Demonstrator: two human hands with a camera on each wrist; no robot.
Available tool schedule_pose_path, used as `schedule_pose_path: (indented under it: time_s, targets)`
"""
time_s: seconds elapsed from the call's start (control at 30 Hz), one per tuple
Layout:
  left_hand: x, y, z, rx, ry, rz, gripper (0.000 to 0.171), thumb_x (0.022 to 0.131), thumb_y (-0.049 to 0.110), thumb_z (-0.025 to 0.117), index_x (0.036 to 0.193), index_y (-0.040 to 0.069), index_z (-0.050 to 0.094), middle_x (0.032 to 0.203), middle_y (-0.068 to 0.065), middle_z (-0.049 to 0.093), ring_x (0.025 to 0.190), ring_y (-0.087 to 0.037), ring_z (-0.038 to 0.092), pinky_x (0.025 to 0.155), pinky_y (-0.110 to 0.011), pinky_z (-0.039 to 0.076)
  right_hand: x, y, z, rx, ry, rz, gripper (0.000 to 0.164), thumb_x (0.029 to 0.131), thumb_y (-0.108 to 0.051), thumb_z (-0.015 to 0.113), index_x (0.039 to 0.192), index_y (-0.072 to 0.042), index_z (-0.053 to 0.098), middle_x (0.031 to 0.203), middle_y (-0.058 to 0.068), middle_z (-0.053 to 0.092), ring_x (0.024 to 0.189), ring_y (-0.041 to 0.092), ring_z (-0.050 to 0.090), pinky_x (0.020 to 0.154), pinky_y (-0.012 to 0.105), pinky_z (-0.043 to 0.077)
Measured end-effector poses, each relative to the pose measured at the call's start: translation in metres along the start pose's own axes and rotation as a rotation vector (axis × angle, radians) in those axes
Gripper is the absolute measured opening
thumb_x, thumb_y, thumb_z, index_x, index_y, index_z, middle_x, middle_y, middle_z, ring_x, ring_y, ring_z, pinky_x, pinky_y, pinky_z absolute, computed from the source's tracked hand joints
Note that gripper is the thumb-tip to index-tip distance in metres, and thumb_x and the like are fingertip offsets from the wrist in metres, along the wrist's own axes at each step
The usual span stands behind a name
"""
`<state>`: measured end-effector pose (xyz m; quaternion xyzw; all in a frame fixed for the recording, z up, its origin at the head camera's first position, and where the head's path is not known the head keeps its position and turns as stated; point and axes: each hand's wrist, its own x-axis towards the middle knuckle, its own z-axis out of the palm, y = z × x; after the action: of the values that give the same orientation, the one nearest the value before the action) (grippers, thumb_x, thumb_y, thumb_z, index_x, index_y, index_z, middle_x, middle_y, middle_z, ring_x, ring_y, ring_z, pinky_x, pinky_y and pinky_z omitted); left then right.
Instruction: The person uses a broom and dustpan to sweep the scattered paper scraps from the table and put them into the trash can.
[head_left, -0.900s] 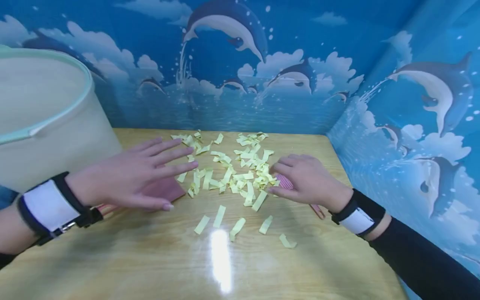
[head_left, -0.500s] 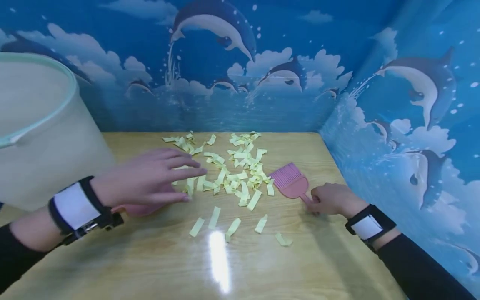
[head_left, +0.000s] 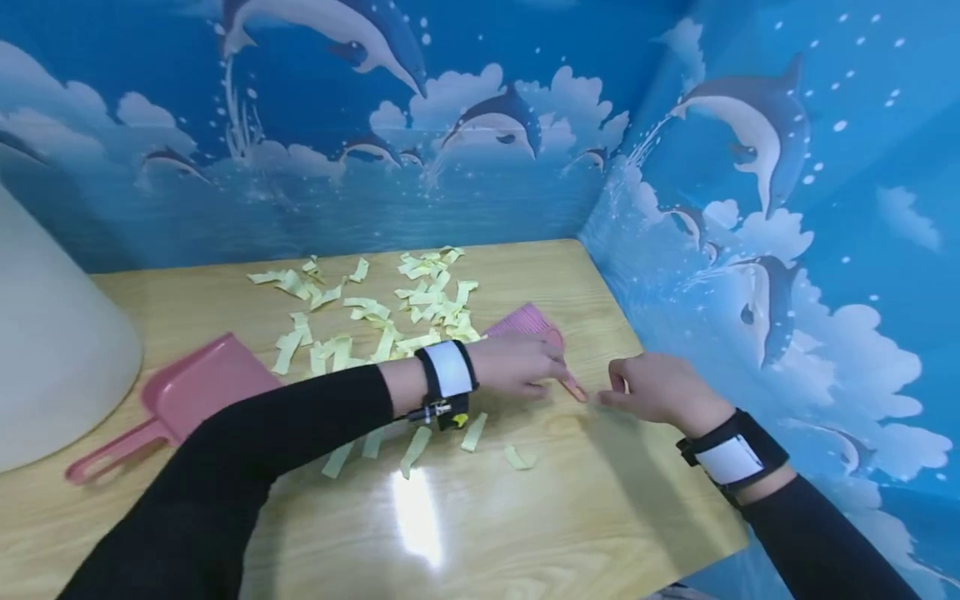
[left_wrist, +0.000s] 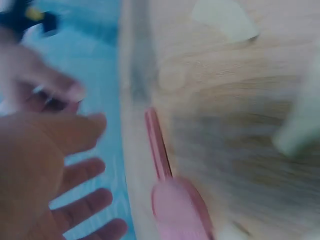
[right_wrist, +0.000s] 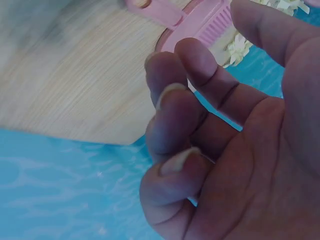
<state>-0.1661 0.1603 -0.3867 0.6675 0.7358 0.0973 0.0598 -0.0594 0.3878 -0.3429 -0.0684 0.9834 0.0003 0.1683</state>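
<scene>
On the table's right side lies a pink hand brush, its handle toward me and its bristles by the paper strips. My left hand reaches across over it, fingertips close to the handle. In the left wrist view the fingers are spread apart, and the brush lies beside them, ungripped. My right hand hovers just right of the handle end. Its fingers are loosely bent around nothing. A pink dustpan rests on the left, partly covered by my left sleeve.
Pale yellow paper strips are scattered over the table's middle and back, some under my left forearm. A large white bucket stands at the left. Blue dolphin-printed sheets wall the back and right.
My left hand has left the dustpan and crossed right to the brush. My right hand has let go of the brush handle. The view has turned right.
</scene>
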Motion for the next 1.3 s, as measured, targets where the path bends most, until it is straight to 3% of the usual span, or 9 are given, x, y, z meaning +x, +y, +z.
schedule_pose_path:
  time_s: [0.1,0.23,0.5,0.7,0.9,1.07,1.13,1.3]
  targets:
    - [0.02,0.008,0.017,0.204,-0.035,-0.021,0.035,0.099,0.022,0.059,0.135,0.022,0.062,0.14,-0.003,0.06,0.119,-0.022,0.057,0.102,-0.034,0.048,-0.003,-0.003,-0.002,-0.002,0.018,-0.013,0.03,0.092,-0.046,0.067,0.079,-0.021,0.058,0.058,-0.005,0.048,0.053,0.013,0.045,0.047,0.028,0.034]
    - [0.031,0.005,0.038,0.392,-0.093,-0.094,0.035,0.104,0.028,0.05,0.138,0.026,0.059,0.135,0.004,0.061,0.113,-0.017,0.057,0.093,-0.031,0.05,-0.003,-0.008,-0.003,0.0,0.035,-0.023,0.031,0.093,-0.05,0.066,0.081,-0.021,0.059,0.059,-0.005,0.048,0.054,0.013,0.045,0.046,0.028,0.034]
    - [0.031,-0.02,0.061,0.566,-0.083,-0.082,0.033,0.099,0.038,0.048,0.126,0.031,0.066,0.126,0.006,0.058,0.109,-0.014,0.053,0.085,-0.029,0.05,0.0,-0.018,-0.003,-0.002,0.037,-0.028,0.031,0.092,-0.05,0.066,0.081,-0.022,0.059,0.059,-0.005,0.048,0.053,0.012,0.045,0.045,0.028,0.033]
    - [0.023,-0.024,0.056,0.645,-0.084,-0.066,0.031,0.103,0.037,0.042,0.128,0.026,0.056,0.124,0.009,0.06,0.11,-0.012,0.054,0.09,-0.03,0.047,0.007,-0.019,-0.001,0.016,0.026,-0.07,0.031,0.093,-0.048,0.067,0.078,-0.023,0.056,0.058,-0.005,0.047,0.052,0.011,0.045,0.046,0.027,0.034]
    - [0.017,-0.025,0.029,0.632,0.036,-0.003,0.028,0.106,0.023,0.04,0.132,0.022,0.049,0.124,0.006,0.059,0.115,-0.015,0.055,0.097,-0.034,0.048,0.01,-0.017,-0.008,0.05,0.002,-0.117,0.028,0.093,-0.042,0.068,0.077,-0.022,0.056,0.057,-0.005,0.045,0.05,0.011,0.043,0.046,0.027,0.034]
    - [0.013,-0.016,-0.015,0.458,0.161,-0.05,0.034,0.107,0.015,0.041,0.141,0.023,0.045,0.135,0.004,0.055,0.125,-0.017,0.05,0.102,-0.035,0.046,0.008,-0.018,-0.019,0.082,0.051,-0.17,0.029,0.094,-0.046,0.066,0.081,-0.022,0.058,0.057,-0.007,0.046,0.049,0.008,0.043,0.047,0.025,0.035]
    - [0.009,-0.009,-0.034,0.382,0.243,-0.069,0.034,0.108,0.02,0.042,0.142,0.024,0.046,0.137,0.005,0.054,0.126,-0.017,0.05,0.098,-0.035,0.047,0.006,-0.021,-0.025,0.116,0.138,-0.221,0.029,0.094,-0.047,0.066,0.087,-0.02,0.06,0.061,-0.009,0.049,0.052,0.006,0.045,0.048,0.024,0.038]
    - [-0.005,0.016,-0.075,0.292,0.46,-0.04,0.033,0.107,0.024,0.047,0.14,0.023,0.053,0.131,0.005,0.06,0.118,-0.015,0.053,0.089,-0.028,0.047,-0.004,-0.034,-0.043,0.247,0.47,-0.351,0.022,0.098,-0.041,0.064,0.101,-0.019,0.063,0.074,-0.011,0.057,0.059,0.002,0.047,0.05,0.022,0.041]
